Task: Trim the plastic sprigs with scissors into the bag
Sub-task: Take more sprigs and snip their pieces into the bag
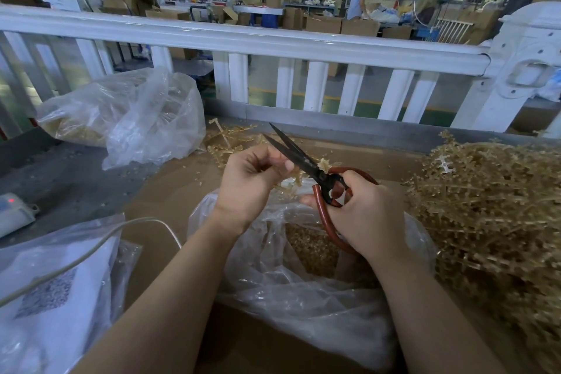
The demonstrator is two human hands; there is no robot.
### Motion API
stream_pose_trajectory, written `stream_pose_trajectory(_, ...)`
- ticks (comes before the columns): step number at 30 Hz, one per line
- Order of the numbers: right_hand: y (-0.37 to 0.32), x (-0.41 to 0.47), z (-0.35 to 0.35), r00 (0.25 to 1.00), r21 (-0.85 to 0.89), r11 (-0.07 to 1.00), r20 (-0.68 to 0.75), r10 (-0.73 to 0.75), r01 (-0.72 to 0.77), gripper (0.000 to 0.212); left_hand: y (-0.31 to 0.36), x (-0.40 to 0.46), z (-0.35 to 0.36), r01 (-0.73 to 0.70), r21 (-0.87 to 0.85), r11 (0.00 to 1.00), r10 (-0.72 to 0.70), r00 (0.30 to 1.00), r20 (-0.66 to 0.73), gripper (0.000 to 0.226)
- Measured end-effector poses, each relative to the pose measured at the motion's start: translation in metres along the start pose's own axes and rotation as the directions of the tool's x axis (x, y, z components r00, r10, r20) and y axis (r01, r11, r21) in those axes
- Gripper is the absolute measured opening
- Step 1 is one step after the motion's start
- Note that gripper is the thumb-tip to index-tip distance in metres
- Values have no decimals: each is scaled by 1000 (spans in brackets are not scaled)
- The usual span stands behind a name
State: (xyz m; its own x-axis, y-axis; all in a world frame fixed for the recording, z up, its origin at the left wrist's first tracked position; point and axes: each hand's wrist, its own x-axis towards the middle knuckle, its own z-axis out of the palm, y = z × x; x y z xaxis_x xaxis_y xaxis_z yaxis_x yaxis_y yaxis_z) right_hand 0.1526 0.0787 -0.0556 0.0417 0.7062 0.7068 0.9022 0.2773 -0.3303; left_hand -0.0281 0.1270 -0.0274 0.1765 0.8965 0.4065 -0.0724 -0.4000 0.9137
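Your right hand (361,215) has its grip wrapped through the red-brown loop handles of the scissors (306,165), thumb through one loop and fingers curled round the other, and the black blades stand parted in a narrow V pointing up and away from you. Your left hand (253,179) pinches a small golden plastic sprig (291,184) between thumb and fingertips, its frayed end hanging just beside the blades near the pivot, where a pale scrap (324,164) sits on the metal. Both hands hover right above the open clear bag (303,291), which lies on the brown cardboard-covered worktop (170,188) with a bed of golden cuttings (312,247) inside it. To your right a big tangled heap of uncut sprigs (491,215) rests on the worktop, touching the bag's edge. Beyond your left hand, loose golden bits (227,138) lie scattered near a second crumpled clear bag (127,112). A white railing (273,39) runs across behind it all.
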Motion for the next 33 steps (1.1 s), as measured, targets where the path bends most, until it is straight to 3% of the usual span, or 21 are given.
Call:
stream_pose_trajectory(4, -1, -1, 0, 996, 150, 986, 67, 63, -73, 47, 3, 0, 0, 121, -162, 979, -125, 992, -16, 10)
stream_pose_trajectory(7, -6, 3, -4, 967, 355, 903, 167, 194, -242, 42, 6, 0, -2, 255, -333, 908, -271, 963, -1, 7)
stream_pose_trajectory(11, -9, 5, -3, 944, 479, 818, 233, 232, -319, 19, 6, -1, 2, 362, -350, 864, -343, 932, 117, 8)
stream_pose_trajectory(17, -6, 7, -2, 930, 529, 765, 226, 289, -367, 11, 4, -3, 5, 483, -433, 761, -422, 876, 234, 10)
stream_pose_trajectory(21, -7, 8, -2, 928, 565, 735, 218, 303, -374, 16, 3, -3, 6, 519, -405, 753, -436, 854, 284, 28)
stream_pose_trajectory(25, -4, 10, -5, 887, 631, 642, 179, 426, -436, 10, 5, -3, 6, 469, -307, 828, -399, 878, 266, 53)
stream_pose_trajectory(29, -2, 11, -6, 861, 656, 600, 159, 483, -458, 16, 4, -5, 9, 310, -136, 941, -284, 941, 184, 21)
stream_pose_trajectory(31, -3, 11, -6, 862, 664, 593, 163, 481, -456, 17, 3, -6, 11, 306, -146, 941, -276, 941, 197, 6)
stream_pose_trajectory(33, -4, 11, -6, 866, 672, 589, 163, 474, -449, 17, 4, -6, 10, 361, -215, 908, -316, 923, 218, 7)
